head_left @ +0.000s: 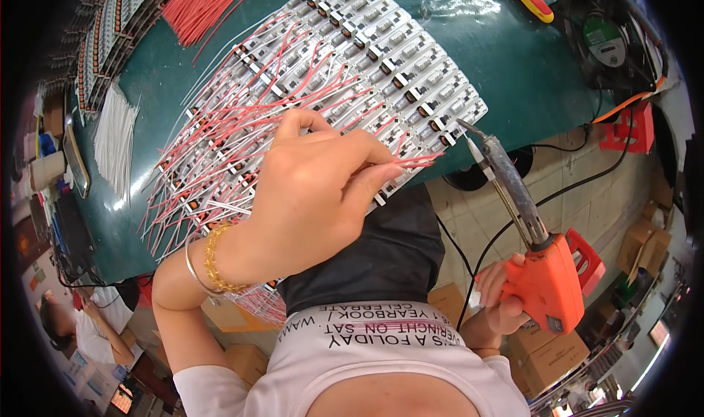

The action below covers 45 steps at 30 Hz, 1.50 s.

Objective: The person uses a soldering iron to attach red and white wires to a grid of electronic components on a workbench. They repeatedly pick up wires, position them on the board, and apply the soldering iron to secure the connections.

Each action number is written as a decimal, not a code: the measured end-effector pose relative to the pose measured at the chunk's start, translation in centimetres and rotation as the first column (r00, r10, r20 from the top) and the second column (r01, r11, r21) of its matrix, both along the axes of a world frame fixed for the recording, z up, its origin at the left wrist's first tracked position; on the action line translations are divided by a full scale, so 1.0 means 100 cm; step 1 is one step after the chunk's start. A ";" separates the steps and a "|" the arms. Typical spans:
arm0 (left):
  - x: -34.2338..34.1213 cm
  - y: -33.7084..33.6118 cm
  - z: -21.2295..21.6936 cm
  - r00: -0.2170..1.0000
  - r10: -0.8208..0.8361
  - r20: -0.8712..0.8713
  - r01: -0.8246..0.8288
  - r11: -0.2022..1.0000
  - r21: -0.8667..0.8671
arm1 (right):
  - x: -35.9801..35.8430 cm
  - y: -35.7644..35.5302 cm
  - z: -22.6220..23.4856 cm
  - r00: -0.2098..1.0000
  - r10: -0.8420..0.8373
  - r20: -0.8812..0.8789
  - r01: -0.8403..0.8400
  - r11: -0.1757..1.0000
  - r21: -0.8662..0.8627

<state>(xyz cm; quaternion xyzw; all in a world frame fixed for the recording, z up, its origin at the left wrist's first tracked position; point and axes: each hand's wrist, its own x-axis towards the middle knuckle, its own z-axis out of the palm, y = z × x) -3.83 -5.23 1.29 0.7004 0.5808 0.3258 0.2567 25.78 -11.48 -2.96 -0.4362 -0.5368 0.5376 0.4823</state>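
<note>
Lines of mostly black lettering (pixel 374 328) across the white shirt (pixel 352 360)

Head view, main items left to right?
White wire bundle → loose red wire bundle → left hand → orange soldering gun, held in the right hand → open cardboard box at far right.

I counted one soldering gun (pixel 550 289), one fan (pixel 604 42), two bracelets (pixel 213 256), one red wire pile (pixel 207 5), one white wire pile (pixel 115 142) and, seemingly, over a dozen boards (pixel 396 30).
</note>
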 end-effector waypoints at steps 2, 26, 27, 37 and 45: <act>0.004 -0.001 -0.001 0.996 0.018 -0.083 -0.012 0.998 0.065 | -0.002 0.004 0.008 0.999 0.046 -0.015 -0.047 0.999 -0.011; 0.012 -0.003 -0.013 0.980 0.064 -0.190 -0.021 0.976 0.219 | 0.019 -0.014 0.004 0.942 -0.022 0.334 0.040 0.998 -0.046; 0.012 -0.003 -0.013 0.979 0.063 -0.193 -0.019 0.975 0.223 | 0.016 -0.014 0.006 0.947 -0.043 0.319 0.064 0.996 -0.057; 0.012 -0.003 -0.011 0.978 0.062 -0.197 -0.022 0.980 0.196 | -0.001 -0.001 0.004 0.997 0.037 0.062 -0.036 0.999 -0.013; -0.004 0.020 0.021 0.963 0.054 0.263 0.078 0.881 -0.467 | 0.005 0.004 0.003 0.993 0.109 -0.045 -0.109 0.994 0.006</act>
